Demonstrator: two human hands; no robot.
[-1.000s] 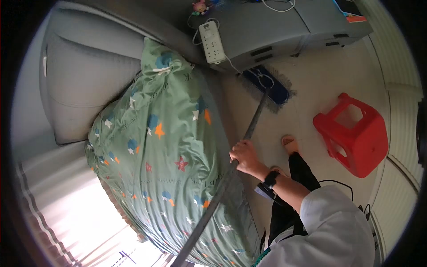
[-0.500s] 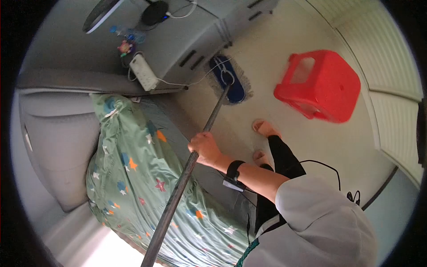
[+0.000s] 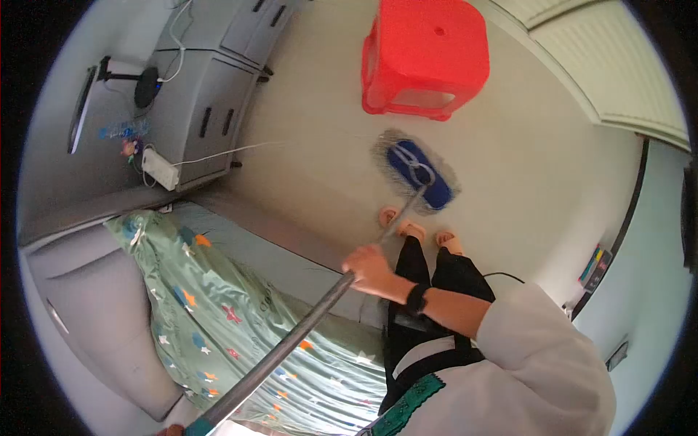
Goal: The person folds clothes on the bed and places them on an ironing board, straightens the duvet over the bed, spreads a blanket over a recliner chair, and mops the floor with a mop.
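Note:
My right hand [image 3: 372, 270], with a black band on the wrist, is closed around the grey pole of a mop [image 3: 291, 341]. The pole slants from the lower left to a flat blue mop head [image 3: 420, 174] with grey fringe, which lies on the floor just beyond my feet. At the bottom edge, a sliver of my left hand [image 3: 171, 431] is wrapped at the pole's green upper end; most of that hand is out of view. A red plastic stool [image 3: 436, 54] stands on the floor beyond the mop head.
A bed with a green star-patterned quilt [image 3: 233, 312] runs along the left. Grey cabinets [image 3: 218, 94] stand at the upper left, with a white power strip [image 3: 160, 168] whose cable trails onto the floor. Small coloured items [image 3: 596, 267] are by the right wall.
The view has turned and shifted. The mop head has moved from beside the cabinets to open floor nearer my feet, and the stool now appears higher. My right hand keeps its grip.

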